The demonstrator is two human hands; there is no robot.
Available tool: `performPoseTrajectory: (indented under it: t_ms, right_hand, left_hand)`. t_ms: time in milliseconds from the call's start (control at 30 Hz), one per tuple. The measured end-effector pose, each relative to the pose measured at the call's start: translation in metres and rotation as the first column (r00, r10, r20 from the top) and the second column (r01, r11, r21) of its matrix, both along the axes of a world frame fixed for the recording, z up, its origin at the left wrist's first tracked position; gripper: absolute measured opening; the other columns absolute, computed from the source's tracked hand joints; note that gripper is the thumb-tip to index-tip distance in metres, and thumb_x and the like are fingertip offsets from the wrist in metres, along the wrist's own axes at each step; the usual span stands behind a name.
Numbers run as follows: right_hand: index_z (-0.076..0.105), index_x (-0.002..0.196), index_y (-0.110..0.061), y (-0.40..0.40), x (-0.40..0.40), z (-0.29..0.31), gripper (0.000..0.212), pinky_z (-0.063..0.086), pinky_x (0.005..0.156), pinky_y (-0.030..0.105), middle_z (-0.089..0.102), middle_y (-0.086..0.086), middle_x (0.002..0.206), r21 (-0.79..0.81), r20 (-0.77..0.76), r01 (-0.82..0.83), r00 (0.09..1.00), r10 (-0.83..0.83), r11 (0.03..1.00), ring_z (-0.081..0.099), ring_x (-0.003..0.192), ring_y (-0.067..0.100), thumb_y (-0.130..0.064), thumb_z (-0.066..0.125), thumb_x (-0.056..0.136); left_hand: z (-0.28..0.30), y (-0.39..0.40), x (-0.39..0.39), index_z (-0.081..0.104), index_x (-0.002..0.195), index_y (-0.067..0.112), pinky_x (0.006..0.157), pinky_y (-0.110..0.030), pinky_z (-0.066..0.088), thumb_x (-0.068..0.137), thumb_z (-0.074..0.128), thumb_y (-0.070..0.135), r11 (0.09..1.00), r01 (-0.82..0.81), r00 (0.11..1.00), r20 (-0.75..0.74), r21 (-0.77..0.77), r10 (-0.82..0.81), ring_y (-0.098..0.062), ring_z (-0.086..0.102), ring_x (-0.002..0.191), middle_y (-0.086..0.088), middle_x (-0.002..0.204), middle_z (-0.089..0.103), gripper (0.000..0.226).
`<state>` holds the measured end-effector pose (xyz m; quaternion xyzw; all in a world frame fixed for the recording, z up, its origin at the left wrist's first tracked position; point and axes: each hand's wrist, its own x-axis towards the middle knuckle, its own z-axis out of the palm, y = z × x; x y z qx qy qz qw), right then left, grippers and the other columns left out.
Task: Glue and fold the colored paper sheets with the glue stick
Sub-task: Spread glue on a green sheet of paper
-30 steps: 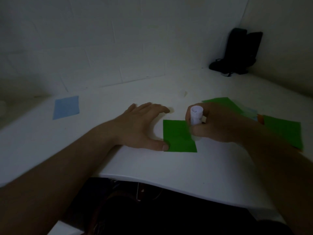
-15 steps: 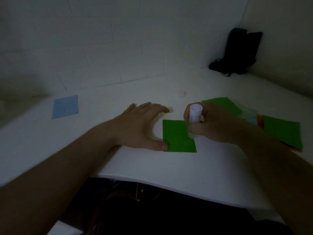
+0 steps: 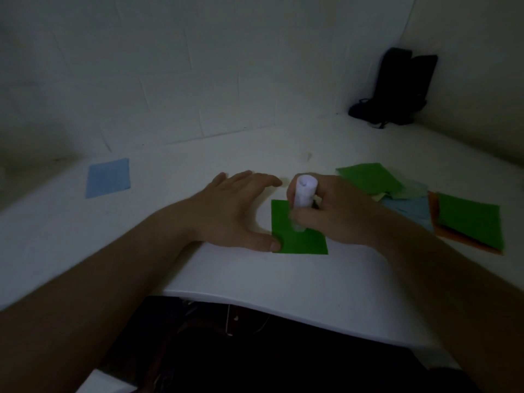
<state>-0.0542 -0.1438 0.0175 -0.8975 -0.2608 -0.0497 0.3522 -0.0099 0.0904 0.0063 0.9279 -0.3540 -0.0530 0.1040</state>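
A white cylindrical glue stick (image 3: 303, 201) is gripped upright by the right hand (image 3: 337, 211), tip pressed on a flat green paper sq. (image 3: 297, 241) near the table (image 3: 255, 279) edge. Its left edge is pinned by the left hand (image 3: 232, 214), laid flat, fingers spread, w/ the thumb on the corner. No label legible.

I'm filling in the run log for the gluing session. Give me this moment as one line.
step: gluing | right hand: holds glue stick on green sheet | left hand: thumb pins sheet edge | spare sheets: right
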Motion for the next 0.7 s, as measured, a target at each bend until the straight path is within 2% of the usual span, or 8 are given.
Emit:
performPoseTrajectory:
  t_ms: [67,167,267,367,433,500,633,700]
  right_hand:
    - [0.055,0.078,-0.019,-0.005,0.005,0.0,0.02,0.052,0.067,0.046,0.061,0.003,0.073,-0.04,0.021,0.032,0.999,-0.031,0.999,0.062,0.07,0.023,-0.039,0.057,0.077]
    - [0.051,0.074,-0.022,-0.014,0.013,-0.004,0.023,0.049,0.065,0.042,0.059,-0.001,0.07,-0.054,0.077,0.117,0.991,-0.113,0.992,0.06,0.067,0.018,-0.044,0.054,0.08]
    - [0.052,0.071,-0.028,-0.013,0.022,-0.004,0.026,0.053,0.074,0.042,0.062,-0.009,0.074,0.094,0.098,0.193,0.974,-0.202,0.977,0.062,0.073,0.013,-0.053,0.055,0.077]
    - [0.054,0.079,-0.031,0.002,0.031,-0.002,0.03,0.052,0.076,0.034,0.064,-0.012,0.079,0.107,0.101,0.201,0.972,-0.212,0.974,0.063,0.077,0.006,-0.061,0.056,0.081]
    - [0.057,0.081,-0.032,0.011,0.032,-0.004,0.023,0.053,0.074,0.027,0.067,-0.01,0.079,0.043,0.086,0.172,0.981,-0.176,0.984,0.064,0.074,-0.001,-0.053,0.061,0.09]
    - [0.054,0.082,-0.036,0.015,0.033,-0.009,0.019,0.045,0.065,0.013,0.066,-0.013,0.078,-0.026,0.078,0.183,0.98,-0.181,0.983,0.061,0.071,-0.007,-0.047,0.063,0.095]
    - [0.047,0.096,-0.041,0.007,0.04,-0.014,0.017,0.042,0.067,0.024,0.062,-0.017,0.081,-0.027,0.132,0.241,0.963,-0.235,0.97,0.058,0.075,-0.004,-0.048,0.063,0.095]
    - [0.055,0.104,-0.033,0.003,0.041,-0.012,0.015,0.038,0.066,0.02,0.057,-0.018,0.078,0.018,0.158,0.264,0.952,-0.263,0.964,0.054,0.073,-0.007,-0.044,0.063,0.095]
  left_hand:
    - [-0.001,0.001,0.0,0.01,0.153,0.044,0.121,-0.052,0.021,0.061,0.05,0.096,1.0,-0.005,1.0,-0.007,0.0,0.005,-0.01,0.023,0.146,0.017,0.16,0.023,0.113]
    - [-0.001,0.002,0.0,0.004,0.153,0.046,0.123,-0.053,0.016,0.06,0.049,0.098,1.0,-0.012,0.999,-0.032,0.017,0.013,-0.013,0.018,0.15,0.018,0.162,0.018,0.115]
    - [-0.001,0.001,0.001,0.005,0.153,0.045,0.122,-0.054,0.02,0.06,0.048,0.098,1.0,-0.003,1.0,-0.015,0.017,0.003,-0.013,0.023,0.147,0.016,0.16,0.022,0.115]
    - [-0.002,0.0,0.003,0.01,0.155,0.039,0.118,-0.052,0.025,0.062,0.05,0.097,1.0,-0.005,1.0,0.006,0.003,0.005,-0.011,0.028,0.141,0.014,0.158,0.028,0.117]
    - [-0.003,0.0,0.004,0.009,0.157,0.038,0.118,-0.053,0.026,0.062,0.052,0.096,1.0,-0.012,1.0,-0.004,-0.01,0.012,-0.012,0.03,0.142,0.014,0.159,0.029,0.119]
    - [-0.002,0.0,0.003,0.007,0.158,0.038,0.12,-0.054,0.024,0.062,0.052,0.096,1.0,-0.013,1.0,-0.021,-0.014,0.012,-0.013,0.029,0.144,0.014,0.161,0.028,0.121]
    - [0.0,0.001,0.001,0.004,0.157,0.04,0.12,-0.05,0.022,0.061,0.052,0.095,1.0,-0.014,1.0,-0.028,-0.006,0.014,-0.011,0.026,0.144,0.013,0.163,0.024,0.121]
    - [-0.001,0.001,0.001,0.002,0.157,0.039,0.121,-0.049,0.022,0.059,0.05,0.097,0.999,-0.03,0.999,-0.029,0.012,0.03,-0.011,0.025,0.144,0.012,0.164,0.022,0.123]
